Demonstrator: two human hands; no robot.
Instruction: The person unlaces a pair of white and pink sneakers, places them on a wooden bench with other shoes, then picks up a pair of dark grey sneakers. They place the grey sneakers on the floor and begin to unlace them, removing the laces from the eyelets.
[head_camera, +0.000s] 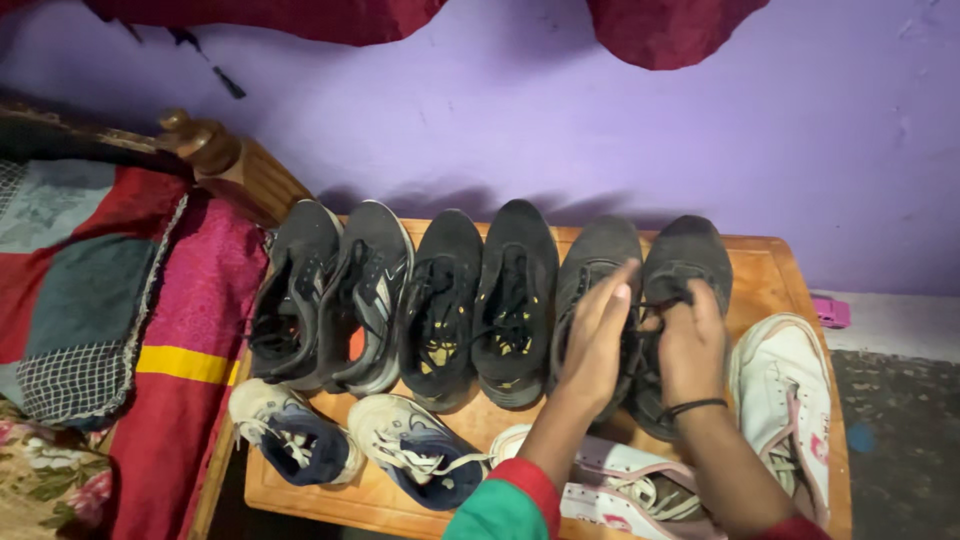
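On the wooden table (775, 262), far right in a row of 6 dark shoes, your left hand (597, 335) steadies a dark sneaker (690, 262) with fingers apart while your right hand (690, 345) pinches its black lace (655, 306). Keep the lace taut and centred.

Wooden table (770, 262) bearing two dark sneaker pairs at 10 o'clock (330, 295) and centre (480, 300); navy-white sneakers (350, 445) at 7 o'clock; patchwork quilt (110, 300) at 9 o'clock.

Left arm: green sleeve (497, 512), red cuff (527, 478). Right wrist: thin black band (694, 406); red sleeve edge (795, 528).
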